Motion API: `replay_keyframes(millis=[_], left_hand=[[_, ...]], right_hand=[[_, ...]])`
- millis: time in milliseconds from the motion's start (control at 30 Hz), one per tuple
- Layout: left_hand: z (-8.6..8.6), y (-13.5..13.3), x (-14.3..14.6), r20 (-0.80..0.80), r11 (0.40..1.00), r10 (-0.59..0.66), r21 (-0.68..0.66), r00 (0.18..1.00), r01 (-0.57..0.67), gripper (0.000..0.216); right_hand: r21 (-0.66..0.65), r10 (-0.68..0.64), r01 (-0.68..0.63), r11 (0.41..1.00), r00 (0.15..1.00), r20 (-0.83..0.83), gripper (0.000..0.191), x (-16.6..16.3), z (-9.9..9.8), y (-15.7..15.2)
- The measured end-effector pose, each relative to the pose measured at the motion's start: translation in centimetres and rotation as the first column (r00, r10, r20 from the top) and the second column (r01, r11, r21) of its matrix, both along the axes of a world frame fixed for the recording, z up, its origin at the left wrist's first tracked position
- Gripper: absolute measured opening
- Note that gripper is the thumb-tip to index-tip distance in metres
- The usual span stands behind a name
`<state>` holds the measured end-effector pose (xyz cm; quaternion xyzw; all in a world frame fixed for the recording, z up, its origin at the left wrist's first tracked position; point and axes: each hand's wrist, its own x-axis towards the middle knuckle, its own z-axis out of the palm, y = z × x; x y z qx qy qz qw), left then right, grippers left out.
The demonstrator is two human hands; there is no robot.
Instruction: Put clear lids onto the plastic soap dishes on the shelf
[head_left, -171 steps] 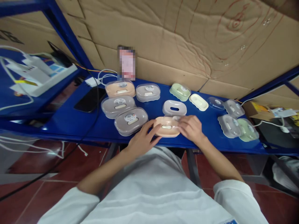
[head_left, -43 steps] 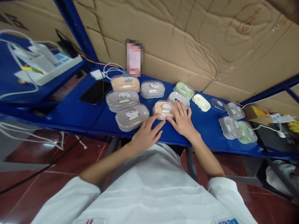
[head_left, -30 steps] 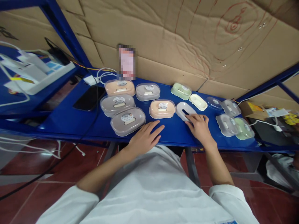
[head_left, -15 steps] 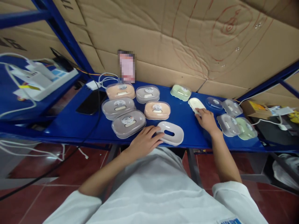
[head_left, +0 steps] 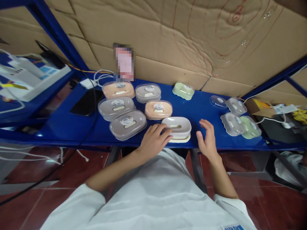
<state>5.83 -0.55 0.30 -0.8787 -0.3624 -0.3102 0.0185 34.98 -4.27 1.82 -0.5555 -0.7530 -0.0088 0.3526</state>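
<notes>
A pale grey oval soap dish (head_left: pixel 184 125) with a slot in its floor sits near the table's front edge. Beneath it a cream base piece (head_left: pixel 178 140) shows along the front. My left hand (head_left: pixel 155 136) grips the dish's left rim, fingertips over the edge. To the right of the dish, apart from it, my right hand (head_left: pixel 207 139) is open and empty, thumb and fingers spread. Left of the dish stand lidded soap boxes with round labels, among them a grey box (head_left: pixel 128 125) beside my left hand and an orange box (head_left: pixel 158 110) behind.
More lidded boxes stand at the back left, with a green box (head_left: pixel 183 91) at the back. On the right are a clear lid (head_left: pixel 218 102), a grey box (head_left: pixel 232 124) and another green box (head_left: pixel 250 126). A black phone (head_left: pixel 86 102) and cables lie left. Cardboard (head_left: pixel 153 41) walls the back.
My right hand has brought the cream piece from the back right to under the grey dish and let go of it. The dish now sits on top, with my left hand still at its rim.
</notes>
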Motion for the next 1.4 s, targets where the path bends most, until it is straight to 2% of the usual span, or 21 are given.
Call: replay_keyframes(millis=[67, 133, 267, 367, 433, 467, 500, 533, 567, 633, 667, 700, 767, 833, 867, 967, 1033, 1133, 1233, 1300, 1400], left_hand=[[0.3, 0.0, 0.5, -0.031, 0.999, -0.020, 0.029, 0.999, 0.021, 0.023], [0.3, 0.0, 0.6, -0.029, 0.998, -0.047, 0.044, 0.998, 0.048, 0.023], [-0.3, -0.2, -0.1, -0.024, 0.992, -0.124, 0.010, 0.992, 0.124, 0.023], [-0.8, -0.2, -0.8, -0.048, 0.986, -0.165, -0.014, 0.985, 0.165, 0.026], [-1.0, -0.2, -1.0, -0.058, 0.986, -0.164, -0.010, 0.985, 0.164, 0.027], [-1.1, -0.2, -1.1, -0.058, 0.987, -0.161, -0.005, 0.985, 0.161, 0.027], [-1.1, -0.2, -1.2, -0.055, 0.987, -0.158, -0.001, 0.986, 0.158, 0.026], [-1.0, -0.3, -1.2, -0.052, 0.988, -0.155, -0.001, 0.987, 0.155, 0.026], [-1.0, -0.3, -1.3, -0.048, 0.988, -0.152, -0.005, 0.987, 0.152, 0.025], [-1.0, -0.3, -1.4, -0.027, 0.990, -0.142, -0.013, 0.989, 0.142, 0.025], [-1.0, -0.3, -1.5, -0.009, 0.991, -0.136, -0.018, 0.991, 0.136, 0.025], [-1.0, -0.3, -1.6, 0.016, 0.991, -0.131, -0.024, 0.991, 0.132, 0.025], [-1.1, -0.3, -1.8, 0.080, 0.993, -0.109, -0.044, 0.991, 0.113, 0.026], [-1.3, -0.2, -1.9, 0.142, 0.994, -0.061, -0.080, 0.988, 0.072, 0.028], [-1.4, -0.2, -1.9, 0.165, 0.994, -0.033, -0.099, 0.986, 0.050, 0.029], [-1.6, -0.2, -1.8, 0.198, 0.990, 0.013, -0.137, 0.980, 0.014, 0.031], [-1.7, -0.2, -1.7, 0.207, 0.987, 0.002, -0.159, 0.978, 0.032, 0.031], [-1.7, -0.2, -1.6, 0.244, 0.974, -0.002, -0.221, 0.970, 0.057, 0.040], [-1.7, -0.2, -1.6, 0.296, 0.964, 0.029, -0.263, 0.955, 0.052, 0.058], [-1.8, -0.1, -1.8, 0.312, 0.961, 0.028, -0.269, 0.950, 0.060, 0.066], [-2.0, 0.1, -2.0, 0.306, 0.960, 0.014, -0.270, 0.952, 0.073, 0.068]], right_hand=[[-0.052, 0.133, -0.127, 0.991, 0.984, 0.119, 0.058, -0.3, -0.5, 0.0], [-0.110, 0.252, -0.233, 0.966, 0.944, 0.213, 0.055, -0.8, -1.0, -0.3], [-0.180, 0.330, -0.292, 0.939, 0.912, 0.245, 0.046, -0.9, -1.1, -0.4], [-0.249, 0.369, -0.314, 0.916, 0.903, 0.220, 0.048, 1.3, 0.0, 2.3], [-0.224, 0.212, -0.160, 0.961, 0.949, 0.234, 0.055, 3.9, 0.8, 6.0], [-0.207, 0.071, -0.014, 0.978, 0.960, 0.270, 0.061, 5.2, 1.2, 8.3], [-0.198, -0.098, 0.164, 0.966, 0.947, 0.307, 0.068, 6.5, 1.5, 10.6], [-0.216, -0.270, 0.358, 0.908, 0.896, 0.351, 0.076, 7.7, 1.7, 12.8], [-0.246, -0.395, 0.510, 0.824, 0.828, 0.397, 0.081, 8.6, 1.9, 14.7], [-0.282, -0.501, 0.653, 0.703, 0.735, 0.457, 0.084, 9.5, 2.0, 16.9], [-0.285, -0.506, 0.669, 0.687, 0.721, 0.473, 0.080, 9.6, 1.9, 17.1], [-0.274, -0.486, 0.651, 0.707, 0.730, 0.480, 0.075, 9.4, 1.8, 16.8], [-0.239, -0.379, 0.542, 0.806, 0.782, 0.494, 0.066, 8.7, 1.3, 14.8], [-0.230, -0.226, 0.375, 0.898, 0.842, 0.489, 0.066, 8.0, 0.7, 12.0], [-0.241, -0.169, 0.308, 0.920, 0.869, 0.464, 0.070, 7.8, 0.3, 10.6], [-0.289, -0.141, 0.226, 0.930, 0.947, 0.289, 0.079, 6.9, -0.3, 7.3], [-0.277, -0.105, 0.138, 0.951, 0.986, 0.130, 0.075, 5.6, -0.3, 5.9], [-0.223, 0.131, -0.125, 0.967, 0.991, 0.012, 0.069, 2.3, 0.3, 4.4], [-0.242, 0.333, -0.293, 0.925, 0.931, 0.148, 0.065, -1.5, 1.0, 3.6], [-0.250, 0.362, -0.296, 0.922, 0.889, 0.281, 0.062, -3.3, 1.1, 3.6], [-0.227, 0.348, -0.275, 0.934, 0.844, 0.408, 0.057, -4.2, 0.9, 4.0]])
